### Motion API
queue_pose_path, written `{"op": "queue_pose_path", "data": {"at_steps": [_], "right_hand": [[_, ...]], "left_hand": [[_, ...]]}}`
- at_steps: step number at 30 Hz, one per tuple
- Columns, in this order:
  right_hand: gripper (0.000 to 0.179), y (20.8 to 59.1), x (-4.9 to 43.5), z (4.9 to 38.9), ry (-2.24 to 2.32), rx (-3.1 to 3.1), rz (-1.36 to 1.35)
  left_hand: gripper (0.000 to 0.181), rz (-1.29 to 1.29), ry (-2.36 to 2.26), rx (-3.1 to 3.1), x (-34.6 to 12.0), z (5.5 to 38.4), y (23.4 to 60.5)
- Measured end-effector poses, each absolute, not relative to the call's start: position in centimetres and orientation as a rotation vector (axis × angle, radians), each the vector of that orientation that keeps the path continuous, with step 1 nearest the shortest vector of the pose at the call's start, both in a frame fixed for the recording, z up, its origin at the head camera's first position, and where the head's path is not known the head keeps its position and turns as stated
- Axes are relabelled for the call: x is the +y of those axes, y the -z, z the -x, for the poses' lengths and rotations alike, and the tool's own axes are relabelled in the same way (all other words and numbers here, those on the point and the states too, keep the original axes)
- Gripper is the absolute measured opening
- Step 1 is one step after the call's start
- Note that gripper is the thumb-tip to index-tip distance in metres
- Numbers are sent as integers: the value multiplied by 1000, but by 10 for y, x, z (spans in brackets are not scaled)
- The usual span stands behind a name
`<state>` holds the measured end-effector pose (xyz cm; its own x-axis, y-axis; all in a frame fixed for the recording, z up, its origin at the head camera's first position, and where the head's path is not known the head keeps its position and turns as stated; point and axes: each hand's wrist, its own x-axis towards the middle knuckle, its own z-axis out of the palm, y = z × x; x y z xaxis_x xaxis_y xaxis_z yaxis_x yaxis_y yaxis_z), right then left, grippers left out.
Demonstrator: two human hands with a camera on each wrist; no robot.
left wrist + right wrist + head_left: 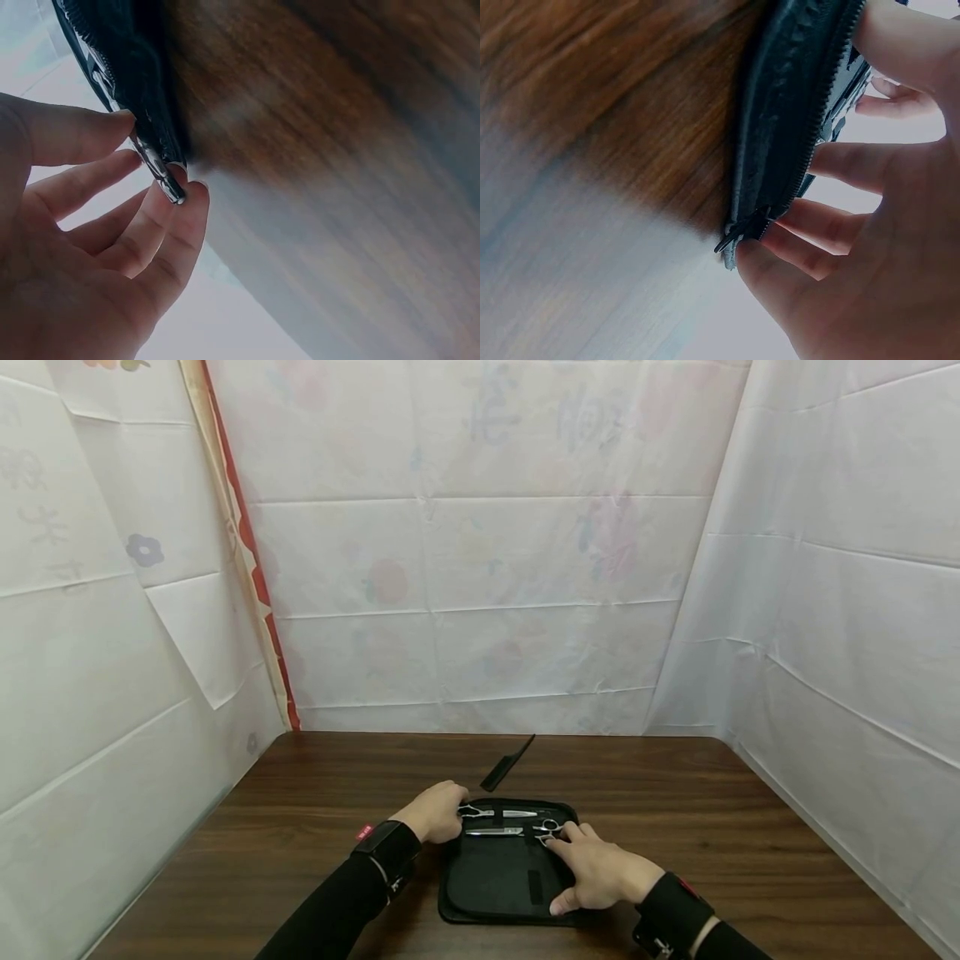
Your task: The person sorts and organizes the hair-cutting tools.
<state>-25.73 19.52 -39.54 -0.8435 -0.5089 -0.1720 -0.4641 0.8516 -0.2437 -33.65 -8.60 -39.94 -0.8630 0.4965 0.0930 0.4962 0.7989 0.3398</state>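
A black zip case [495,881] lies unfolded on the table, with two pairs of silver scissors strapped in its upper part. My left hand [435,812] is at the case's upper left, pinching the handle of the upper scissors [517,814]. In the left wrist view, thumb and fingertips meet around a shiny metal piece [169,184] beside the zip edge. My right hand [600,867] rests over the case's right side, fingers spread. Its fingertips touch the handle of the lower scissors [493,832], and its thumb lies near the front right corner. A zip pull [742,229] hangs by the right fingers.
A black comb [504,768] lies behind the case on the brown wooden table [322,785]. White cloth sheets [465,552] enclose the back and both sides. Black bands [390,852] circle both wrists.
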Motion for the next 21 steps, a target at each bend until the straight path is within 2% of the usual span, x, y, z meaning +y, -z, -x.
{"op": "queue_pose_path", "data": {"at_steps": [21], "right_hand": [[87,396,198,258,304,2792,749]], "left_hand": [[24,-789,-656,2940,-90,338,400]]}}
